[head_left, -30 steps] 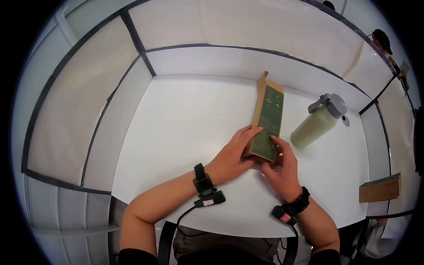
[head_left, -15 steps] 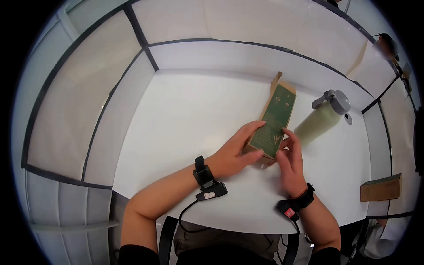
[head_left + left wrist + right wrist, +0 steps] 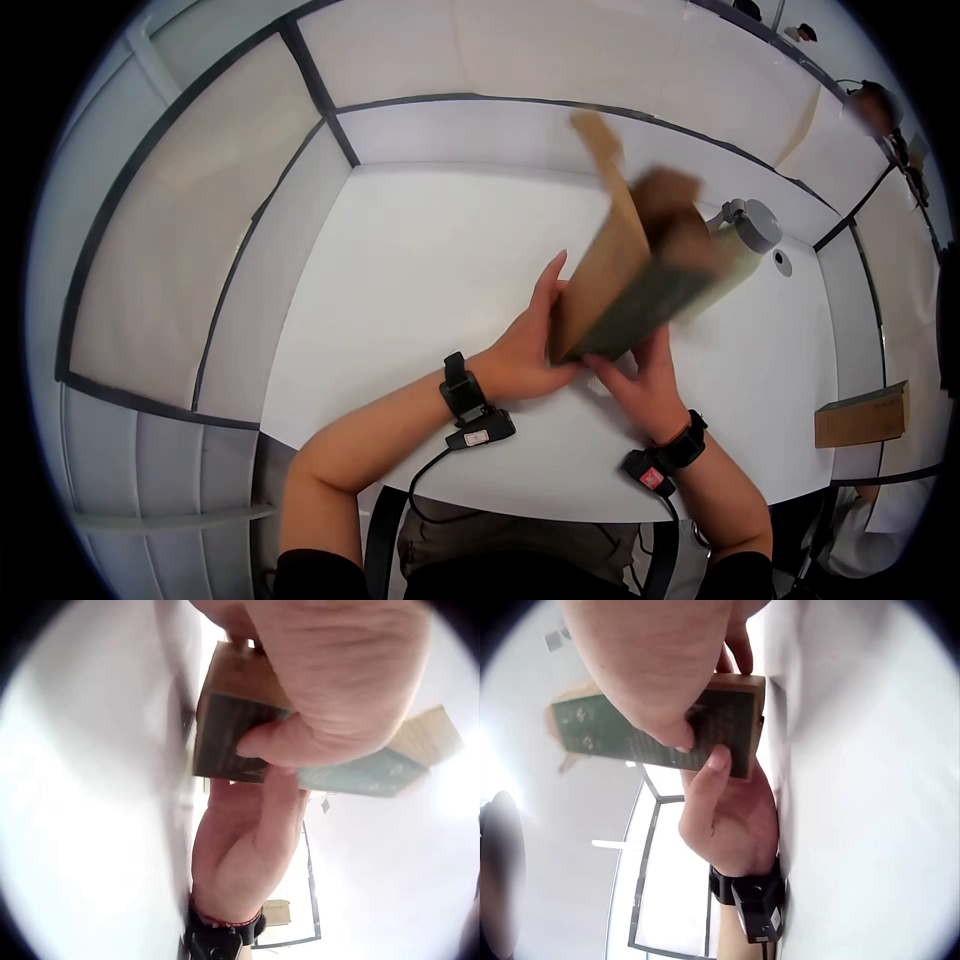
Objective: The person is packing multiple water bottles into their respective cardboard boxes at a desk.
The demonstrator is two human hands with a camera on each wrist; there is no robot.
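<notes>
A long cardboard box [image 3: 610,280] with a green printed face is held between both hands, blurred by motion. Its far end is open, with a flap standing up and the brown inside showing. My left hand [image 3: 530,350] grips the lower left side; in the left wrist view its thumb lies on the dark green face [image 3: 225,735]. From the right, my right hand [image 3: 645,390] holds the lower end, and the right wrist view has both thumbs on the green face [image 3: 656,746]. A pale green bottle [image 3: 740,262] with a grey lid stands behind the box, partly covered by it.
The white table [image 3: 400,270] is bordered by pale partition panels with dark edging. Another brown box [image 3: 862,418] sits at the far right edge. A round grey disc with a dark centre [image 3: 782,263] lies beside the bottle. Cables hang from both wrist cameras.
The box was lying back with its green face towards me and shifted right. Now it is turned and tipped up, so its open end and brown side show. The left fingers have spread along its side.
</notes>
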